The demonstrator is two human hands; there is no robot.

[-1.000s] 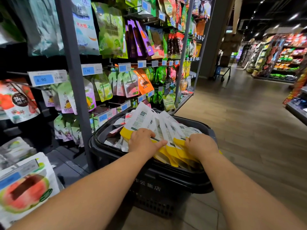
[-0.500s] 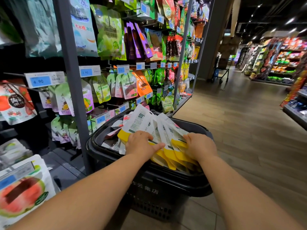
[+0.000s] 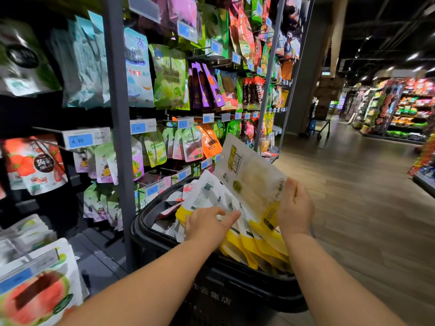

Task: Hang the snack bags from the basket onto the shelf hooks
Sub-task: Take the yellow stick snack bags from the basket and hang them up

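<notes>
The bag (image 3: 249, 180) is pinched only at one edge between the thumb and fingers of the right hand (image 3: 295, 208), its top tilting well beyond the fingertips toward the shelf (image 3: 118, 161), so I judge it could swing or slip. It would then drop onto the stack (image 3: 259, 243) in the basket (image 3: 146, 222). The left hand (image 3: 207, 222) rests on that stack, fingers straight and gripping nothing.

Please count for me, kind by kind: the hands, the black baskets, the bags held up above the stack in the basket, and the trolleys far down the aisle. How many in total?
hands: 2, the left hand and the right hand
basket: 1
lifted bag, in the right hand: 1
trolley: 1
total: 5
</notes>
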